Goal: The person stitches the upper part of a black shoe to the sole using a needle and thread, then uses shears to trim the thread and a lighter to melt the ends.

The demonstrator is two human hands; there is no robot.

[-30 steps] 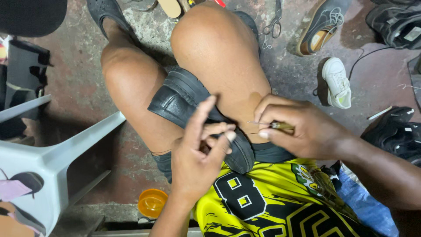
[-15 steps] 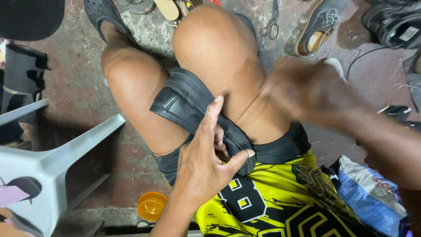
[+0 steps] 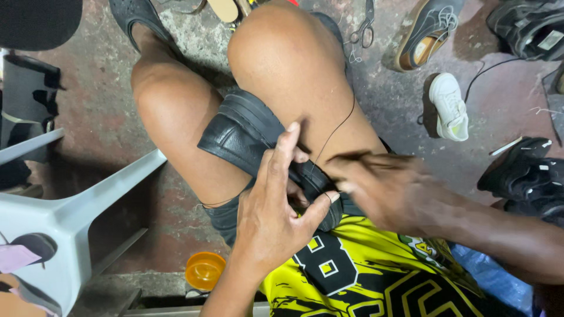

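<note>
Head view
Shoe: we see a black shoe wedged between the two bare knees, above the yellow jersey.
Left hand: our left hand presses on the shoe, fingers spread, thumb against its rim.
Right hand: our right hand is blurred, just beside the shoe; we cannot tell its grip.
Thread: a dark thread runs up from the shoe across the right knee.
Floor: scissors, a white shoe and an orange cup lie around.
</note>
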